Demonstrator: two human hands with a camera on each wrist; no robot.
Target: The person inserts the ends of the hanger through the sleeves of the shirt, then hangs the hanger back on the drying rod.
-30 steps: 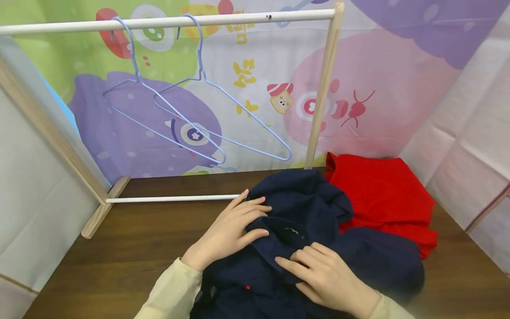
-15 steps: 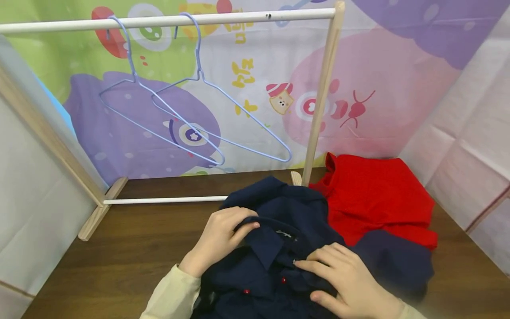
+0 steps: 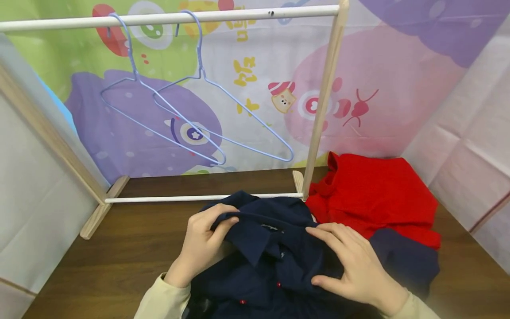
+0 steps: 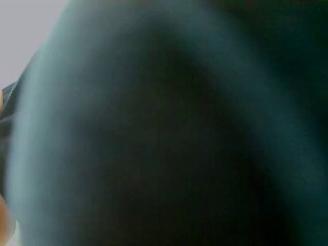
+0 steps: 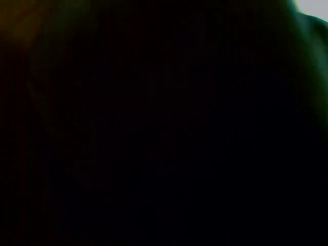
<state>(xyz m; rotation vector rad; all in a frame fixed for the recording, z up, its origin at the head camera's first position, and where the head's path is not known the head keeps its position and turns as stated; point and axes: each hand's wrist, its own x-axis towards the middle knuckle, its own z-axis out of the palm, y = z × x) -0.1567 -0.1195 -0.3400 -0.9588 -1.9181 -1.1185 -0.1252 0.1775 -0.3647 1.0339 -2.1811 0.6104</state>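
Note:
A dark navy shirt with a collar and small red buttons lies bunched in front of me in the head view. My left hand pinches the left part of its collar between thumb and fingers. On the other side, my right hand rests on the shirt, index finger stretched along the collar's right end and thumb spread apart. Blurred dark cloth fills most of the left wrist view. The right wrist view is almost black.
A folded red garment lies at the right, partly under a navy sleeve. Behind the shirt stands a wooden clothes rack with a white rail. Two blue hangers hang from it. A printed cloth forms the backdrop.
My left hand has moved from lying open on the shirt to pinching its collar. The shirt's top has come toward me and left, uncovering the rack's foot. My right hand has shifted rightward.

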